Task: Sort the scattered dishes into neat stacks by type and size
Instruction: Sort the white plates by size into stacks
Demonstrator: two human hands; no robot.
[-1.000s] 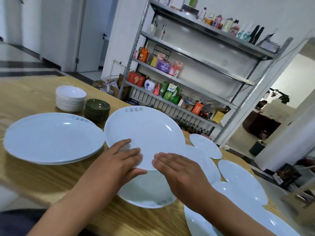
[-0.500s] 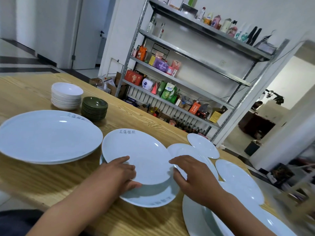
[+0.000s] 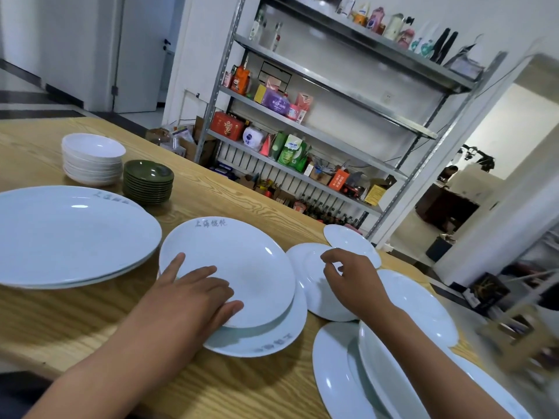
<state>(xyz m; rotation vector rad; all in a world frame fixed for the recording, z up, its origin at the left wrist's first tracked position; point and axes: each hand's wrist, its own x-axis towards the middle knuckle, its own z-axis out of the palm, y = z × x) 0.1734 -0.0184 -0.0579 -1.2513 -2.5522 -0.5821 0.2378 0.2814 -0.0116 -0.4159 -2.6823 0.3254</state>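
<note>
The left hand [image 3: 193,294] lies flat with straight fingers on the near rim of a medium round white plate with grey lettering [image 3: 230,267], which sits off-centre on a matching white plate [image 3: 272,337] beneath it. The right hand [image 3: 352,276] hovers over a smaller white plate [image 3: 314,285] just right of that pair, fingers loosely curled and holding nothing that I can see. Left of the left hand rests a stack of large white plates [image 3: 66,234]; beyond it stand stacked white bowls [image 3: 90,158] and dark green saucers [image 3: 148,181]. More white plates [image 3: 417,300] overlap near the right forearm. The risk, as I judge it: the top plate overhangs, so pressing its edge could tip or slide it on the wooden counter [image 3: 90,325], and the right forearm could knock the overlapping plates.
</note>
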